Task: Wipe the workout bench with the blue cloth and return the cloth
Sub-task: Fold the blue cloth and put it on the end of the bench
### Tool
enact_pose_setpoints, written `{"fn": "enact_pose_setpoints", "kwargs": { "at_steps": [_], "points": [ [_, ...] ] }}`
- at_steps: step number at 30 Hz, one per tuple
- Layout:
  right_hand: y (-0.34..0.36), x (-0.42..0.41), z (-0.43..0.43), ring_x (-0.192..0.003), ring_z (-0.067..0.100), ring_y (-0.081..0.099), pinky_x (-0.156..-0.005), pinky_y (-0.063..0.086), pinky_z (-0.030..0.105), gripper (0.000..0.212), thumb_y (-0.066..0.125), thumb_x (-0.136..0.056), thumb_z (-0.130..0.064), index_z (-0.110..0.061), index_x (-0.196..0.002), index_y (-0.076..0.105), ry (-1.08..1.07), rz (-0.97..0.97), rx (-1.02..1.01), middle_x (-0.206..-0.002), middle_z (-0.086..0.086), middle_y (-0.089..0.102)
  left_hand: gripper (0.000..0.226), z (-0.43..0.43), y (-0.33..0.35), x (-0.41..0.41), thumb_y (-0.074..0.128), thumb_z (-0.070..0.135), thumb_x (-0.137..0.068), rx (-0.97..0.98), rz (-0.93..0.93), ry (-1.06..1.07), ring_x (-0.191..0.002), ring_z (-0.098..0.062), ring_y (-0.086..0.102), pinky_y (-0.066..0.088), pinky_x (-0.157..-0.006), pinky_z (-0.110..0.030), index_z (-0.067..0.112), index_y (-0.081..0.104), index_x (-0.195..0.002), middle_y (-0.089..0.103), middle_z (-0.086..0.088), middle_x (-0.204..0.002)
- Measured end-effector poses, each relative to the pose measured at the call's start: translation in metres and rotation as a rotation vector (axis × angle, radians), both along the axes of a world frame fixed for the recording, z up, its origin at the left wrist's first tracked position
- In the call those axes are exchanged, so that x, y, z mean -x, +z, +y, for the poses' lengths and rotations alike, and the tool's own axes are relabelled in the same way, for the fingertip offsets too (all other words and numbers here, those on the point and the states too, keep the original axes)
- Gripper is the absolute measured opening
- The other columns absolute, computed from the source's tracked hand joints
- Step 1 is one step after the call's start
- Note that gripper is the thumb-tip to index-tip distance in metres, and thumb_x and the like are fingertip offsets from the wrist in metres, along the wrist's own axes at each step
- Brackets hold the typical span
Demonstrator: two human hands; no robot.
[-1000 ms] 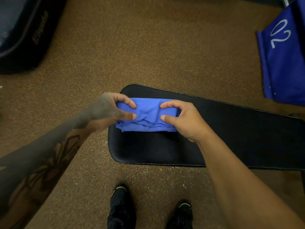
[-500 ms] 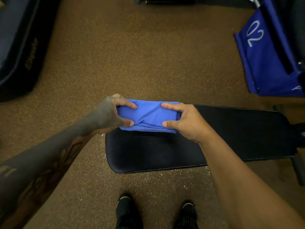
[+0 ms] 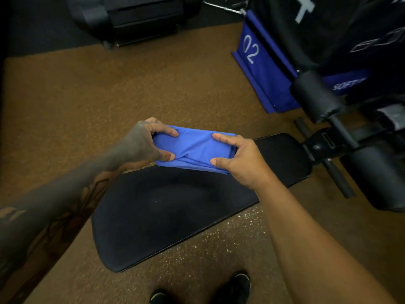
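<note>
A folded blue cloth [image 3: 192, 148] is stretched between both hands, lifted just above the far edge of the black padded workout bench [image 3: 166, 216]. My left hand [image 3: 142, 143] pinches its left end with thumb and fingers. My right hand [image 3: 238, 159] grips its right end the same way. The bench pad runs diagonally from lower left to upper right across the brown floor.
The bench's black foam rollers and frame [image 3: 328, 137] stand at the right. A blue soft box marked "02" [image 3: 260, 66] sits behind them. Dark gym equipment [image 3: 135, 16] lines the back. My shoes [image 3: 232, 290] are at the bottom edge.
Both hands have raised the cloth off the bench pad, keeping the same grip. The camera has turned, bringing the rollers and more of the blue box into view.
</note>
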State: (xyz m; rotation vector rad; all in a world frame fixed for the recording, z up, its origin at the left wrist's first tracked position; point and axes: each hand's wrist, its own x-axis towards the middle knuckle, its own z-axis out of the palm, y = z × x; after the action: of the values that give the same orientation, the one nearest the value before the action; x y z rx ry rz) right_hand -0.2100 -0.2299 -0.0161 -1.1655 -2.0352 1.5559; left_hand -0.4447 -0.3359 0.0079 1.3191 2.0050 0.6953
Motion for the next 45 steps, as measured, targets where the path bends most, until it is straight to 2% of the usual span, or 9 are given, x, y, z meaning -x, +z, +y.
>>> {"fn": "enact_pose_setpoints", "kwargs": {
  "at_steps": [7,15,19,22,25,30,34,38,45],
  "points": [
    [0.018,-0.078,0.047,-0.115,0.008,0.054,-0.095,0.038,0.007,0.062,0.085,-0.072,-0.008,-0.026,-0.128,0.064,-0.143,0.006,-0.026,-0.125,-0.002,0.054,0.05,0.078,0.022,-0.067,0.09,0.011,-0.065,0.014,0.026,-0.12,-0.101,-0.012,0.053,0.045,-0.084,-0.019,0.029,0.07,-0.107,0.053,0.001,-0.118],
    [0.029,-0.176,0.082,-0.115,0.009,0.053,-0.087,0.035,-0.003,0.063,0.085,-0.072,-0.007,-0.022,-0.13,0.063,-0.383,-0.021,-0.036,-0.126,0.001,0.052,0.052,0.173,0.028,-0.156,0.092,0.011,-0.063,-0.029,0.029,-0.345,-0.091,-0.007,0.051,0.046,-0.08,-0.02,0.025,0.071,-0.109,0.051,0.0,-0.115],
    [0.03,-0.222,0.09,-0.112,0.007,0.051,-0.099,0.04,0.015,0.062,0.084,-0.074,-0.007,-0.023,-0.13,0.063,-0.537,-0.047,-0.021,-0.122,-0.001,0.049,0.054,0.223,0.021,-0.204,0.092,0.01,-0.061,-0.058,0.051,-0.501,-0.085,-0.002,0.051,0.036,-0.071,-0.004,0.021,0.072,-0.11,0.051,0.0,-0.113],
    [0.027,-0.254,0.095,-0.113,0.01,0.05,-0.101,0.042,0.023,0.063,0.084,-0.076,-0.01,-0.025,-0.132,0.062,-0.662,-0.104,-0.023,-0.123,0.0,0.047,0.055,0.259,0.012,-0.242,0.094,0.013,-0.058,-0.091,0.034,-0.625,-0.093,-0.009,0.054,0.037,-0.081,-0.007,0.022,0.071,-0.108,0.052,-0.001,-0.114],
    [0.022,-0.288,0.1,-0.111,0.012,0.05,-0.094,0.04,0.015,0.061,0.084,-0.076,-0.011,-0.026,-0.131,0.063,-0.793,-0.112,-0.017,-0.122,0.001,0.047,0.056,0.294,0.004,-0.284,0.094,0.02,-0.058,-0.102,0.031,-0.757,-0.103,-0.016,0.055,0.041,-0.089,-0.023,0.023,0.071,-0.109,0.054,-0.002,-0.116],
    [0.002,-0.333,0.107,-0.106,0.012,0.051,-0.077,0.042,0.005,0.061,0.082,-0.078,-0.013,-0.026,-0.133,0.06,-1.004,-0.168,-0.005,-0.119,0.0,0.046,0.053,0.34,-0.017,-0.354,0.091,0.011,-0.061,-0.123,0.012,-0.909,-0.101,-0.012,0.052,0.038,-0.086,-0.017,0.021,0.071,-0.109,0.051,0.001,-0.113],
    [-0.02,-0.359,0.12,-0.106,0.014,0.051,-0.072,0.039,0.0,0.061,0.082,-0.078,-0.012,-0.025,-0.134,0.06,-1.132,-0.199,0.019,-0.122,0.003,0.046,0.053,0.371,-0.036,-0.396,0.091,0.012,-0.063,-0.11,0.018,-1.02,-0.109,-0.017,0.053,0.041,-0.096,-0.029,0.021,0.07,-0.111,0.052,-0.004,-0.12],
    [-0.032,-0.376,0.135,-0.105,0.017,0.052,-0.09,0.039,0.015,0.061,0.082,-0.077,-0.011,-0.021,-0.134,0.06,-1.187,-0.239,0.031,-0.117,0.004,0.045,0.054,0.392,-0.05,-0.427,0.09,0.016,-0.065,-0.079,0.069,-1.046,-0.108,-0.018,0.051,0.041,-0.09,-0.031,0.021,0.069,-0.114,0.05,-0.005,-0.122],
    [-0.045,-0.393,0.142,-0.116,0.026,0.05,-0.087,0.029,0.011,0.06,0.079,-0.082,-0.022,-0.024,-0.138,0.056,-1.093,-0.443,0.07,-0.125,0.01,0.04,0.053,0.395,-0.062,-0.441,0.087,0.019,-0.072,-0.063,0.173,-1.12,-0.105,-0.019,0.045,0.037,-0.088,-0.03,0.016,0.066,-0.121,0.044,-0.012,-0.126]
  ]
}}
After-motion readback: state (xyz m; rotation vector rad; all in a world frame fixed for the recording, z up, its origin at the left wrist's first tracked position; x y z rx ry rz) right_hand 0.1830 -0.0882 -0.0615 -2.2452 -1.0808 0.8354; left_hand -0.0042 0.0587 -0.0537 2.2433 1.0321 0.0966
